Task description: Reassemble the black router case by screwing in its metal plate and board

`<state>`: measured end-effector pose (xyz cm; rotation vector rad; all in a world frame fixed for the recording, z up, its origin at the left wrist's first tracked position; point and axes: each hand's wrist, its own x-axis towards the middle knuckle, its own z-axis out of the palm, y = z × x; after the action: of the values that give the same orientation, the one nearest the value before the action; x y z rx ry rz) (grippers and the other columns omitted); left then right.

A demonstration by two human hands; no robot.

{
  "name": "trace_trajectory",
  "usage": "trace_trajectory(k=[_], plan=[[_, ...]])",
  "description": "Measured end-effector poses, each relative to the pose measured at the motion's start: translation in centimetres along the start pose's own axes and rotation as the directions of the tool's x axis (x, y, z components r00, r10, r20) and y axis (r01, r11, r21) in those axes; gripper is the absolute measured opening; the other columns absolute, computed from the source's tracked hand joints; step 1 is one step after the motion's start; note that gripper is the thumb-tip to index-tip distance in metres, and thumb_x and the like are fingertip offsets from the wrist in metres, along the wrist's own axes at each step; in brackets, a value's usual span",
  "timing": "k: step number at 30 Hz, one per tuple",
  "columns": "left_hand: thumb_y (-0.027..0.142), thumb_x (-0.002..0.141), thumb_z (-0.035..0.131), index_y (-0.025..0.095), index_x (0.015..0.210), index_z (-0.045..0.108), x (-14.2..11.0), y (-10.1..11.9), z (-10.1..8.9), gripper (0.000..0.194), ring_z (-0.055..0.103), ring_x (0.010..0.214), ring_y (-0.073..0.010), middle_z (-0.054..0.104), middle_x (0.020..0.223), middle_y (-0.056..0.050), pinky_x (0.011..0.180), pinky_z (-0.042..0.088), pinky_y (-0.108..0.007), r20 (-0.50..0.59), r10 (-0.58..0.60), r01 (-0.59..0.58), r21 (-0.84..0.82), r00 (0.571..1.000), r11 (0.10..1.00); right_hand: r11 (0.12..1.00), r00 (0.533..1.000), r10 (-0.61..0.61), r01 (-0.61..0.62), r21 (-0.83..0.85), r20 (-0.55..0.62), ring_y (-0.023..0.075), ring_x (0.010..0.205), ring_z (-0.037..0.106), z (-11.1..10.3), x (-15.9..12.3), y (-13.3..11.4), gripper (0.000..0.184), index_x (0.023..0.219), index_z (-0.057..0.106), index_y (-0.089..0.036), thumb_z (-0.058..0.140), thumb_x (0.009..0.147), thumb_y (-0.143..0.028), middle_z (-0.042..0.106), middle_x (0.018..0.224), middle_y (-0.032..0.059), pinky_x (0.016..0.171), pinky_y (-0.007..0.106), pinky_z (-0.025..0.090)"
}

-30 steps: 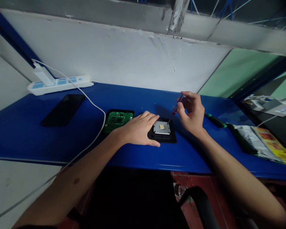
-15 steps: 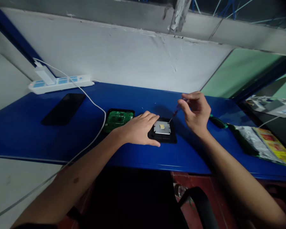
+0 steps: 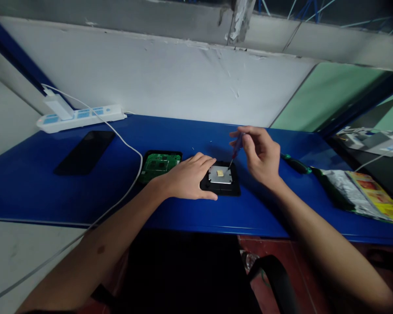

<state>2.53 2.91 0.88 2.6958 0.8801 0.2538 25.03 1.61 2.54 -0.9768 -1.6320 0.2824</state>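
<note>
My right hand [image 3: 263, 155] grips a screwdriver [image 3: 238, 145] with a translucent purplish handle. Its thin shaft slants down to the upper right corner of a silver metal plate [image 3: 223, 179], which has a pale yellow square pad [image 3: 219, 173] in its middle. The plate lies inside a black plastic cover [image 3: 236, 189]. At the cover's left side, my left hand [image 3: 188, 176] holds it, fingers along the far left corner and thumb by the near edge. Left of that hand lies a green circuit board [image 3: 162, 165] in a black housing, partly hidden by my forearm.
On the blue table [image 3: 190, 213] a black phone [image 3: 85, 152] lies at left, before a white power strip [image 3: 85, 117]. A white cable [image 3: 126, 141] crosses the left side. At right are a green-and-black screwdriver [image 3: 296, 163] and a foil packet [image 3: 356, 192].
My right hand has tilted the screwdriver more upright, its fingers shifting left around the handle. The tip stays by the plate's upper right corner. The left hand still holds the cover; the view has shifted slightly.
</note>
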Motion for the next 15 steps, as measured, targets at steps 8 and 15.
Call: trace_trajectory(k=[8, 15], plan=[[0.076, 0.075, 0.064, 0.014, 0.15, 0.036, -0.02, -0.05, 0.02, 0.102, 0.04, 0.137, -0.0369, 0.047, 0.148, -0.017, 0.113, 0.037, -0.048, -0.008, 0.004, -0.004, 0.004, 1.0, 1.0, 0.988, 0.991, -0.104, 0.092, -0.127, -0.09, 0.0148, 0.076, 0.066, -0.1, -0.02, 0.62, 0.017, 0.102, 0.062, -0.027, 0.069, 0.09, -0.038, 0.063, 0.095, 0.0015, 0.07, 0.034, 0.06], [0.078, 0.076, 0.063, 0.012, 0.15, 0.036, -0.12, -0.24, 0.21, 0.102, 0.042, 0.136, -0.0347, 0.048, 0.147, -0.018, 0.111, 0.038, -0.045, -0.021, 0.016, -0.015, 0.027, 1.0, 1.0, 0.999, 0.998, -0.026, 0.025, -0.022, -0.053, 0.0165, 0.083, 0.072, 0.31, -0.33, 0.54, 0.023, 0.12, 0.057, -0.026, 0.043, 0.104, -0.035, 0.071, 0.104, 0.0043, 0.072, 0.035, 0.06]])
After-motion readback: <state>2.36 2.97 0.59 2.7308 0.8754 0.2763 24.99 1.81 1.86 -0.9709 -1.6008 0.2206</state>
